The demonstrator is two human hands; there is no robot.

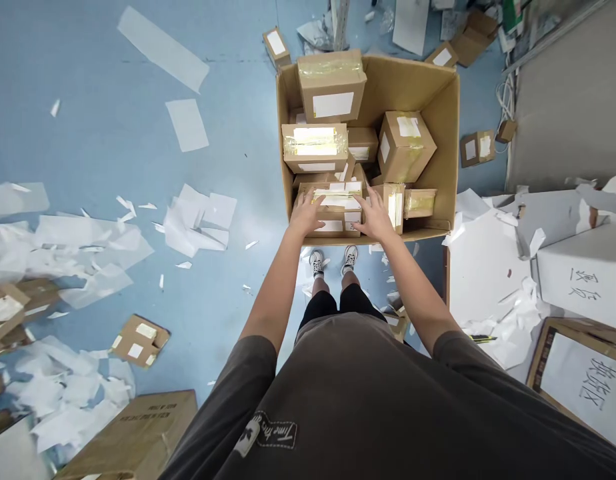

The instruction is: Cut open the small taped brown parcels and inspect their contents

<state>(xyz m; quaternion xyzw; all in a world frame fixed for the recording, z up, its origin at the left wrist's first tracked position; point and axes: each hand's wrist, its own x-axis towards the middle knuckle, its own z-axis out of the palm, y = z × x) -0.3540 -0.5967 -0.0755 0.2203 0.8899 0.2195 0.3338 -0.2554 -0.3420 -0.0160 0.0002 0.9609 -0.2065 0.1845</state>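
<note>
A large open cardboard carton [445, 143] stands in front of my feet, holding several smaller taped boxes. Both hands reach in over its near side. Toward the near left corner, my left hand [304, 215] lies with spread fingers on the left end of a small cardboard box [333, 193] with tape and a white label. My right hand [377, 217] is at the right end of that same box, fingers also apart, close to a narrow labelled box [395, 200]. Just beyond sits another taped box [315, 148]. Whether either palm presses the box's sides is hard to see.
A taller box [332, 87] rises at the carton's far left, and a tilted box [407, 145] sits at its right. Paper scraps [198, 220] litter the blue floor. A white carton [583, 273] stands on the right, a brown carton [138, 433] at lower left.
</note>
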